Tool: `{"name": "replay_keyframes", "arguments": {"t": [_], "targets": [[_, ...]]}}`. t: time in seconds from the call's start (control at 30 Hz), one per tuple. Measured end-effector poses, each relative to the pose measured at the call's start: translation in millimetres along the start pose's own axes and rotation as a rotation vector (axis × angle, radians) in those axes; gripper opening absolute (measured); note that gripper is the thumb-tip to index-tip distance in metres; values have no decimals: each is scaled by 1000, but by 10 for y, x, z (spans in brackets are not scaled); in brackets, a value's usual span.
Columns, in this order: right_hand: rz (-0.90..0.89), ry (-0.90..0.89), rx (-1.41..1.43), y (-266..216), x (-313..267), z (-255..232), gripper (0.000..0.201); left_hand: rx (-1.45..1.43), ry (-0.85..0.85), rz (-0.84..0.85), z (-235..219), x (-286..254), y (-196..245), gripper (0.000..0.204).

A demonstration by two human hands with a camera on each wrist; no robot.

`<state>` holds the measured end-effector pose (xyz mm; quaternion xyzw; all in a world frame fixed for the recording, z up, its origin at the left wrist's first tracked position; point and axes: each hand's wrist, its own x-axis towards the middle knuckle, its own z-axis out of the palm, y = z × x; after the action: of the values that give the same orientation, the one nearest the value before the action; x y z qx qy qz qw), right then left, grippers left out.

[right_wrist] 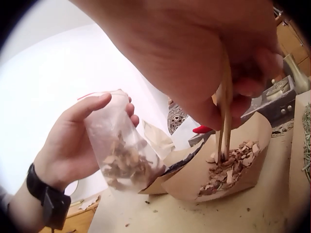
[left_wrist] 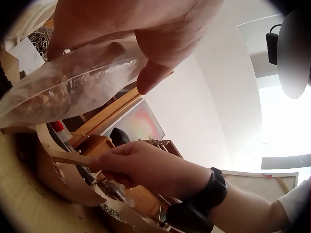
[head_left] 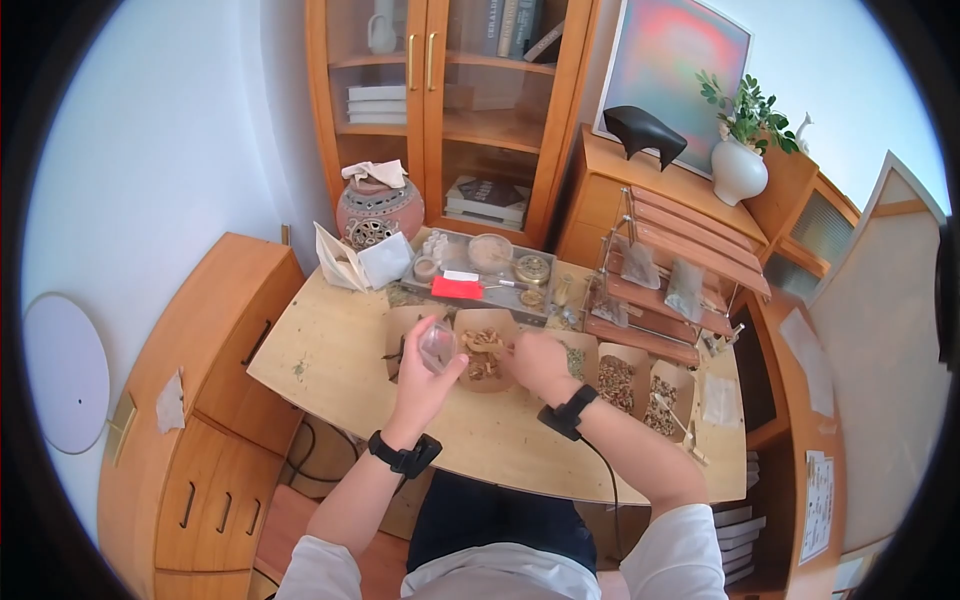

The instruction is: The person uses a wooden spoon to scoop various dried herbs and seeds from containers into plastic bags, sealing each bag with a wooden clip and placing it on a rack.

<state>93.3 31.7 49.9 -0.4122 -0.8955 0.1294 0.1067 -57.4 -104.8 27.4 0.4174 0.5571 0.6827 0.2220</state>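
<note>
My left hand (head_left: 424,385) grips a clear plastic bag (right_wrist: 121,150) with pale brown chips in its lower part; the thumb lies along its upper edge. Wooden tweezers (right_wrist: 224,107) are pinched in my right hand (head_left: 543,365), their tips down among the reddish-brown chips (right_wrist: 232,167) in a paper tray (right_wrist: 187,187). The bag hangs just left of that tray, above a neighbouring tray of dark pieces (right_wrist: 182,162). In the left wrist view my right hand (left_wrist: 146,167) holds the tweezers (left_wrist: 73,158) at the tray's rim.
More paper trays with green bits (head_left: 574,360) and brown grains (head_left: 617,382) stand to the right. Behind are a grey tray (head_left: 520,312) with jars and a red item (head_left: 457,288), a patterned pot (head_left: 375,212), and a wooden rack (head_left: 650,340) with small bags.
</note>
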Motion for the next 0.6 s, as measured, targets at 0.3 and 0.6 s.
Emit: {"name": "replay_keyframes", "arguments": {"t": [0.3,0.6], "targets": [[-81,179,344,197,-55,-348,26,58,5,7,-16,5,35,69],[-231,-7,513,-244,-406,-965,28,96,-9,115,106,44,12,69]]}}
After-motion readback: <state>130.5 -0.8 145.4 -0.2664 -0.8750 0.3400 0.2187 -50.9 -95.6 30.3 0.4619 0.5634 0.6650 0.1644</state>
